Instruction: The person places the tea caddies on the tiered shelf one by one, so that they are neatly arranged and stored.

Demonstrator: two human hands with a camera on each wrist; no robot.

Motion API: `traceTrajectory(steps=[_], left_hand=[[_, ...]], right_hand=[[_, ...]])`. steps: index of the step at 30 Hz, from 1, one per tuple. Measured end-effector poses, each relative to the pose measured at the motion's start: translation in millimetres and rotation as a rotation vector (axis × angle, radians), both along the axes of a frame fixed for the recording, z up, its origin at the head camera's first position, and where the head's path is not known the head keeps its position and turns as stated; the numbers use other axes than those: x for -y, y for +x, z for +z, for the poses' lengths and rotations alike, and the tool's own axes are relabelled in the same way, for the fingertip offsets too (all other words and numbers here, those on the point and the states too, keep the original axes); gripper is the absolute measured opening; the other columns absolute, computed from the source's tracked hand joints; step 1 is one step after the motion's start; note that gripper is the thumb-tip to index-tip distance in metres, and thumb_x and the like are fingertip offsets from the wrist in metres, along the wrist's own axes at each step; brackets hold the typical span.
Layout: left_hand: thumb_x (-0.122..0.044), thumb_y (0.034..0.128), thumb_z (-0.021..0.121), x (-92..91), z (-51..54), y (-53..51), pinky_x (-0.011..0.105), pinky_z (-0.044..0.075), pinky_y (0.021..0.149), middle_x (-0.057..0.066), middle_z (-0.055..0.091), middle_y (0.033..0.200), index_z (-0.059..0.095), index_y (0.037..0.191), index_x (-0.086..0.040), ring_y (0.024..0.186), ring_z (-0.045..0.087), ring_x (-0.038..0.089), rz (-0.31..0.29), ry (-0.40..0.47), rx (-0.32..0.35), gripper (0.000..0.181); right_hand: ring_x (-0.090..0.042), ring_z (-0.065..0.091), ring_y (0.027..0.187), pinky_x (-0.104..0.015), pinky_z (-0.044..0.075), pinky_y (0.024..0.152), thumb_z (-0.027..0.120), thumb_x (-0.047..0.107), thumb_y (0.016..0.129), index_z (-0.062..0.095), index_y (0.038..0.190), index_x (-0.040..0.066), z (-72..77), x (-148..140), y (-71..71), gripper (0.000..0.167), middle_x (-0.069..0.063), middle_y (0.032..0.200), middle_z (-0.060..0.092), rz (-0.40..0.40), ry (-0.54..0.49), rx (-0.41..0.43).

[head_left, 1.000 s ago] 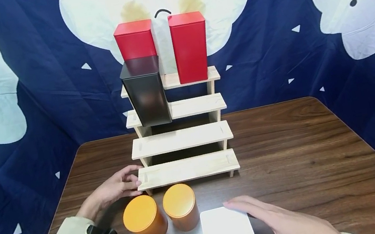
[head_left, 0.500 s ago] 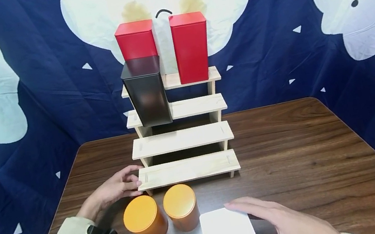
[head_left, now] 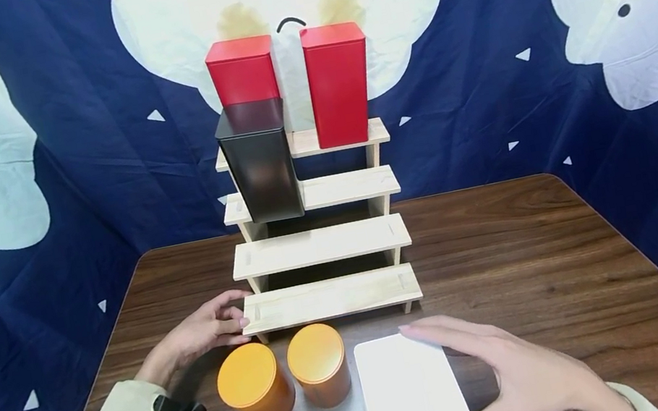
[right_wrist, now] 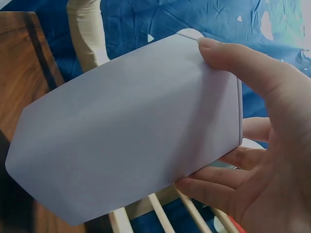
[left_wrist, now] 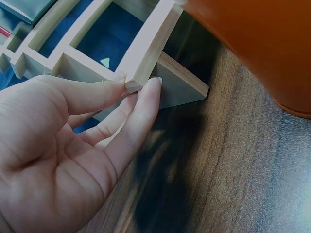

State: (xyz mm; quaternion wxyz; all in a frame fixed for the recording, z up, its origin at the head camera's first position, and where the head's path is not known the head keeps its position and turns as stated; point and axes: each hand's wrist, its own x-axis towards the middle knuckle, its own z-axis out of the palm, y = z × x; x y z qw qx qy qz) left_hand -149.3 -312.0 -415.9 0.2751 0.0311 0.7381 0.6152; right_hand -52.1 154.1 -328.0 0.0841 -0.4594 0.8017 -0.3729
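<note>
In the head view my left hand (head_left: pixel 201 327) is at the left end of the lowest board (head_left: pixel 329 299) of a stepped wooden display rack. The left wrist view shows thumb and fingertips pinching the corner of that board (left_wrist: pixel 148 46). At the front of the table, my right hand (head_left: pixel 517 374) grips a tall white tin box (head_left: pixel 411 389). Its thumb and fingers span opposite sides near the lid end, as the right wrist view shows on the box's plain side (right_wrist: pixel 116 126). The box's base is hidden in the head view.
Two orange round canisters (head_left: pixel 250 377) stand between the rack and me, left of the white box. Two red tin boxes (head_left: pixel 339 86) stand on the top tier, and a black tin box (head_left: pixel 261 166) on the tier below. Blue cloth (head_left: pixel 455 132) surrounds the table.
My right hand has brought the white box farther up in the head view, toward the rack, and its near edge now shows. The left hand stays at the board's end.
</note>
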Motion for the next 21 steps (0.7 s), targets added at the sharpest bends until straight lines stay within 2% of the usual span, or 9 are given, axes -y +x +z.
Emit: traceTrajectory(steps=[2,9,21], left_hand=[[-0.001,0.0939,0.055,0.0,0.0,0.1,0.037,0.059,0.084,0.009,0.053,0.095,0.020,0.144,0.004,0.088,0.062,0.017,0.001,-0.003,0.001,0.062],[-0.002,0.0944,0.055,0.0,-0.6,0.5,0.038,0.059,0.085,0.010,0.053,0.096,0.020,0.145,0.004,0.089,0.062,0.018,-0.001,-0.017,0.005,0.062],[0.000,0.0939,0.054,-0.3,-1.3,0.4,0.039,0.058,0.086,0.008,0.054,0.093,0.020,0.143,0.005,0.087,0.063,0.017,0.001,0.001,-0.009,0.060]], right_hand=[[-0.012,0.040,0.135,-0.033,0.046,0.104,0.081,0.041,0.072,0.032,0.149,0.021,3.5,-0.8,-2.8,0.093,0.005,0.150,0.038,-0.005,-0.002,-0.002],[-0.015,0.040,0.135,-0.030,0.044,0.106,0.084,0.038,0.070,0.035,0.147,0.016,12.9,-2.9,-13.8,0.094,-0.001,0.149,0.041,-0.006,-0.057,-0.109],[-0.012,0.039,0.135,-0.019,0.035,0.111,0.086,0.035,0.068,0.036,0.147,0.016,34.1,-4.8,-33.5,0.095,0.000,0.148,0.041,-0.037,-0.056,-0.117]])
